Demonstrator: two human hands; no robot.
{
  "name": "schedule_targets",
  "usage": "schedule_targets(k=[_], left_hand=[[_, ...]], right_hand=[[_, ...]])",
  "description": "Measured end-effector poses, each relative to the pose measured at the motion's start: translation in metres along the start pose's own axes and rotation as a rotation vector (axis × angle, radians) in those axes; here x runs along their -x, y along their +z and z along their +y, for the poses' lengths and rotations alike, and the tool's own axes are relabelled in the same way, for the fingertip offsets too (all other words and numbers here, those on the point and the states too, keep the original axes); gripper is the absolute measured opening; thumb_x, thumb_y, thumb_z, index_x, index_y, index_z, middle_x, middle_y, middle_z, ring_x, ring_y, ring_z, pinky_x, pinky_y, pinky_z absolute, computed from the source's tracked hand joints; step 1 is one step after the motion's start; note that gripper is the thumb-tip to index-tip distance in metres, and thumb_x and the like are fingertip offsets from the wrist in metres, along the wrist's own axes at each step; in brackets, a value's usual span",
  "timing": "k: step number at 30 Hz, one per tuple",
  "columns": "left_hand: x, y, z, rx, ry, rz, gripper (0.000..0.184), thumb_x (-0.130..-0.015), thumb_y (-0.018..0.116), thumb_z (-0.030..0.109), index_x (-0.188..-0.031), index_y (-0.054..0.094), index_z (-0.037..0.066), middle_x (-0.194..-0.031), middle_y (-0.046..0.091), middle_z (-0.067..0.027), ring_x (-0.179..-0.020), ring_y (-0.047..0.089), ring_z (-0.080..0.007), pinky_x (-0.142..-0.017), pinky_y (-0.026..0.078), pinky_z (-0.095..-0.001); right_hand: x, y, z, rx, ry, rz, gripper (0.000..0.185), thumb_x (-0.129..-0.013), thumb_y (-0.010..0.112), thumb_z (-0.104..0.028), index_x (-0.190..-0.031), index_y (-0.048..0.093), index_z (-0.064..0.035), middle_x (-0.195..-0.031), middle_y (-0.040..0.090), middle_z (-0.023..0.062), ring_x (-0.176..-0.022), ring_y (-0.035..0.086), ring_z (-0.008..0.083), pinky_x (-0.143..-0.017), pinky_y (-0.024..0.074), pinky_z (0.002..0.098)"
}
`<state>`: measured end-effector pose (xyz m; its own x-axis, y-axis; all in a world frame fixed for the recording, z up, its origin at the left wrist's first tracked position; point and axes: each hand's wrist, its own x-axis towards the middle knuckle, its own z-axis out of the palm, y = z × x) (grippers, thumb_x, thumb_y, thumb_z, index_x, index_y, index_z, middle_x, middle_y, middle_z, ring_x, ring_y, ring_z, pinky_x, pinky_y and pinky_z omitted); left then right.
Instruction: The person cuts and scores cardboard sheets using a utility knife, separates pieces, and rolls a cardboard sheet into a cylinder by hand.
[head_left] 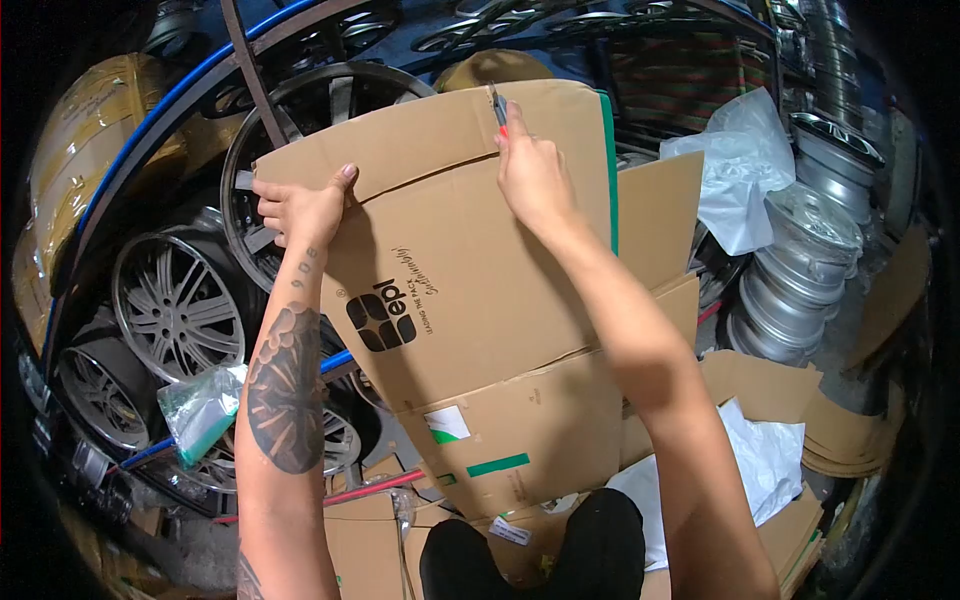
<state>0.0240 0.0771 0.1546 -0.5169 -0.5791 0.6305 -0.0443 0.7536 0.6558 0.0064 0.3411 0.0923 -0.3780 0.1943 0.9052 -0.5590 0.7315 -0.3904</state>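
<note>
Gripping a cutter (501, 115), the right hand's (537, 185) fingers held it at the far edge of the cardboard (510, 290) before the knees; the left hand's (305, 212) lay at one corner, grasp unclear. The flap looked partly slit, the main panel uncut.

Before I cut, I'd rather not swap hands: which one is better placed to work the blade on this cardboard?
Probably your right hand: it holds the cutter, with the blade at the top edge of the cardboard. Your left hand is at the left edge, seemingly better placed to steady it.
</note>
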Motion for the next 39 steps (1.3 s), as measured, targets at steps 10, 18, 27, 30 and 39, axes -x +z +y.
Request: schedule_targets(k=[10,18,27,30,39], left_hand=[[-0.003,0.007,-0.005,-0.030,0.031,0.072,0.148,-0.065,0.089,0.065,-0.157,-0.008,0.001,-0.156,0.021,-0.0297,-0.148,0.022,-0.0461,-0.118,0.025,-0.0610],[0.000,0.005,-0.003,-0.015,0.037,0.068,0.148,-0.066,0.089,0.065,-0.157,-0.008,0.000,-0.155,0.022,-0.0311,-0.148,0.022,-0.0457,-0.118,0.026,-0.0614],[-0.006,0.010,-0.008,-0.042,0.043,0.090,0.149,-0.065,0.087,0.069,-0.157,-0.007,-0.001,-0.156,0.021,-0.0321,-0.149,0.023,-0.0463,-0.118,0.025,-0.0612],[-0.007,0.011,-0.008,-0.030,0.044,0.089,0.151,-0.064,0.087,0.070,-0.157,-0.007,-0.001,-0.157,0.021,-0.0320,-0.149,0.022,-0.0464,-0.118,0.025,-0.0617],[-0.010,0.012,-0.011,-0.025,0.068,0.089,0.151,-0.063,0.088,0.069,-0.157,-0.007,-0.002,-0.157,0.018,-0.0325,-0.150,0.020,-0.0470,-0.119,0.023,-0.0620]], right_hand=[[-0.011,-0.029,-0.004,0.065,0.024,-0.207,0.048,-0.101,0.052,-0.017,-0.145,0.048,0.0013,-0.095,0.070,0.0337,-0.090,0.070,0.0507,-0.083,0.0553,0.0597],[-0.005,-0.035,-0.004,0.083,0.011,-0.229,0.049,-0.100,0.051,-0.015,-0.145,0.048,0.0030,-0.091,0.069,0.0356,-0.090,0.070,0.0515,-0.084,0.0551,0.0603],[0.028,-0.023,0.018,0.045,-0.053,-0.163,0.044,-0.101,0.055,-0.015,-0.141,0.052,0.0040,-0.084,0.068,0.0323,-0.081,0.068,0.0507,-0.077,0.0540,0.0588],[0.035,-0.022,0.019,0.049,-0.057,-0.155,0.045,-0.101,0.055,-0.014,-0.141,0.051,0.0046,-0.084,0.069,0.0298,-0.080,0.068,0.0497,-0.076,0.0549,0.0576],[0.053,-0.026,0.016,0.101,0.036,-0.300,0.062,-0.090,0.049,-0.001,-0.151,0.040,0.0051,-0.094,0.070,0.0339,-0.087,0.071,0.0492,-0.082,0.0571,0.0577]])
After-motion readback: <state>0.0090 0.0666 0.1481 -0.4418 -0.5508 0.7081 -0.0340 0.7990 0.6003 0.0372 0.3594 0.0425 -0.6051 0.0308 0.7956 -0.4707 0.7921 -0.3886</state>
